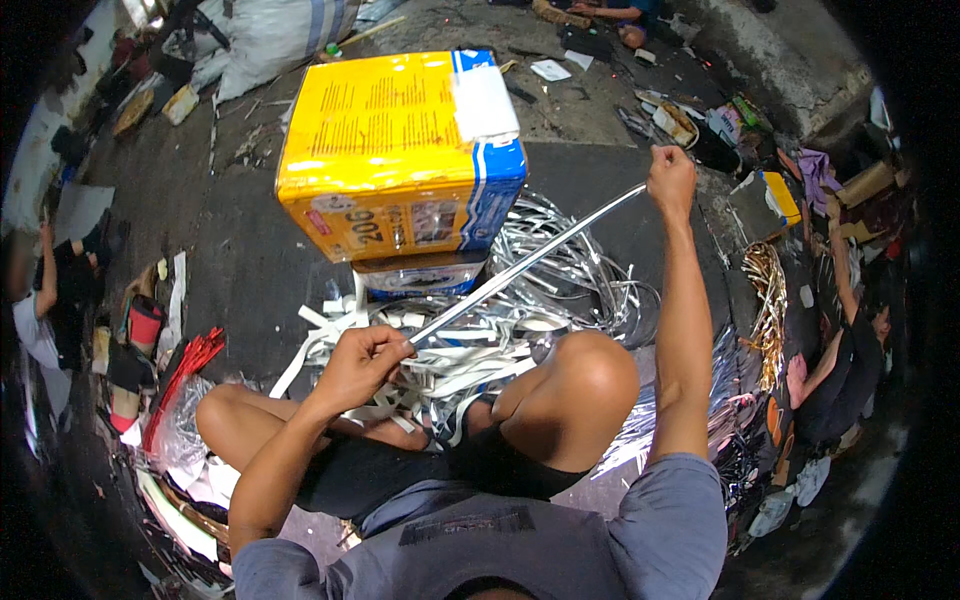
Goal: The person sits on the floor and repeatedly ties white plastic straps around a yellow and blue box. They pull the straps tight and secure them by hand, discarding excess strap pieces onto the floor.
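Note:
A shiny silver strip (530,261) is stretched taut on a slant between my two hands. Its lower end is pinched in my left hand (366,366), just above my left knee. My right hand (671,184) is raised farther out to the right, closed in a fist around the upper end. Beneath the strip, a tangled heap of white and silver strips (470,360) lies in front of my crossed legs. Looser silver strips (560,262) coil behind it. A yellow and blue cardboard box (375,115) stands just beyond the heap, on top of another box (420,279).
Red strips (185,375) and clear plastic (187,425) lie at my left, gold strips (768,310) at my right. A white sack (280,45) stands at the back. Other people sit at both sides and far off. A small yellow box (768,203) sits at right.

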A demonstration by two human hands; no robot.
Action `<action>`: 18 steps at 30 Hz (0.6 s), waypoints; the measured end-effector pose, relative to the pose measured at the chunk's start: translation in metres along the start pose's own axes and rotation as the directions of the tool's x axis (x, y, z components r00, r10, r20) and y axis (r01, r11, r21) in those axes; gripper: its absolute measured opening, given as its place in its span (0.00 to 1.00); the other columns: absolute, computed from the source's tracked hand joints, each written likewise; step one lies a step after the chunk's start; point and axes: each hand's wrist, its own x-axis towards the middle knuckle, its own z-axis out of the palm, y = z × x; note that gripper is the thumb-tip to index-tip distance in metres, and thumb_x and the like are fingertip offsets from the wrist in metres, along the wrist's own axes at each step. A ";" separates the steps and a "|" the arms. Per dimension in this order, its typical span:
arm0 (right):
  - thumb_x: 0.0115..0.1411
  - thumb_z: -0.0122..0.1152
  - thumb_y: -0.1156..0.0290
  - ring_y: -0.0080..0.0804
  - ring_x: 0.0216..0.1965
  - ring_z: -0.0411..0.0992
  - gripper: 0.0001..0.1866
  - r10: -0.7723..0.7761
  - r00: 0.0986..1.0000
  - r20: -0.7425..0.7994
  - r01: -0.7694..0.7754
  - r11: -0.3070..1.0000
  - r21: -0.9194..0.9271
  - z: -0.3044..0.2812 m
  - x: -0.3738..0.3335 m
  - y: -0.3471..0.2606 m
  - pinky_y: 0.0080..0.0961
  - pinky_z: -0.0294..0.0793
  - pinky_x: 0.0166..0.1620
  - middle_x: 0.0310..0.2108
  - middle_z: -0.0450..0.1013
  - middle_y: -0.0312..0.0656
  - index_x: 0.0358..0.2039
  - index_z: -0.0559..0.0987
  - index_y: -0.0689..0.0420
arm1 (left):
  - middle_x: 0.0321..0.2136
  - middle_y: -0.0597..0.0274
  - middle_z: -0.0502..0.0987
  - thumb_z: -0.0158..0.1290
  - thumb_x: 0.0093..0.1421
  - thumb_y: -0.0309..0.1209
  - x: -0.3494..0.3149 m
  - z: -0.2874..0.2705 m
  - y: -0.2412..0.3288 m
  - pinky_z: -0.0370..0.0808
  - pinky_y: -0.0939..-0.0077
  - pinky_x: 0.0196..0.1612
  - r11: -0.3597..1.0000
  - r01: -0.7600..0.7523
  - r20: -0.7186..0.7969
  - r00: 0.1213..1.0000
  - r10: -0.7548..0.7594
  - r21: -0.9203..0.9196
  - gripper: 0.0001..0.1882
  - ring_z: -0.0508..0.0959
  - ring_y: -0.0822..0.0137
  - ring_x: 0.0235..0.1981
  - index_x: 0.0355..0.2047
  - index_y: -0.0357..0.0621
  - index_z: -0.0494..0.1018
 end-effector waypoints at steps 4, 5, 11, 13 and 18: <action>0.65 0.63 0.55 0.47 0.33 0.81 0.18 0.027 0.999 0.033 -0.024 0.996 -0.085 0.011 0.009 0.024 0.40 0.76 0.40 0.29 0.81 0.54 0.35 0.83 0.61 | 0.19 0.71 0.75 0.55 0.71 0.31 -0.017 -0.010 -0.026 0.65 0.85 0.23 0.995 0.091 -0.125 0.988 -0.094 -0.028 0.11 0.70 0.82 0.20 0.33 0.37 0.79; 0.65 0.63 0.56 0.47 0.33 0.81 0.18 0.057 0.997 0.060 -0.053 0.996 -0.075 0.012 0.009 0.028 0.40 0.76 0.40 0.29 0.81 0.53 0.35 0.83 0.61 | 0.19 0.70 0.76 0.55 0.71 0.30 -0.018 -0.011 -0.030 0.67 0.84 0.22 0.983 0.129 -0.114 0.983 -0.144 -0.127 0.11 0.71 0.81 0.18 0.32 0.35 0.78; 0.64 0.63 0.54 0.50 0.36 0.82 0.19 0.050 0.997 0.058 -0.039 0.984 -0.176 0.014 0.016 0.039 0.41 0.77 0.44 0.29 0.82 0.53 0.36 0.85 0.60 | 0.19 0.68 0.76 0.55 0.70 0.29 -0.009 -0.004 -0.040 0.68 0.83 0.21 0.990 0.003 -0.189 0.981 -0.029 -0.139 0.12 0.71 0.80 0.17 0.29 0.36 0.76; 0.63 0.63 0.53 0.51 0.38 0.82 0.20 0.096 0.994 0.061 -0.087 0.987 -0.136 0.009 0.026 0.040 0.41 0.77 0.45 0.32 0.82 0.54 0.36 0.85 0.59 | 0.18 0.70 0.75 0.55 0.71 0.31 -0.004 -0.002 -0.041 0.66 0.84 0.20 0.991 0.041 -0.206 0.976 -0.067 -0.128 0.14 0.70 0.81 0.17 0.27 0.39 0.75; 0.64 0.59 0.49 0.58 0.44 0.81 0.22 0.000 0.998 -0.056 -0.013 0.971 -0.240 -0.011 0.061 0.035 0.44 0.77 0.50 0.38 0.83 0.55 0.40 0.86 0.56 | 0.15 0.71 0.72 0.56 0.71 0.38 0.029 0.013 -0.063 0.60 0.83 0.17 1.000 0.008 -0.198 0.980 -0.013 -0.024 0.18 0.67 0.81 0.13 0.24 0.42 0.74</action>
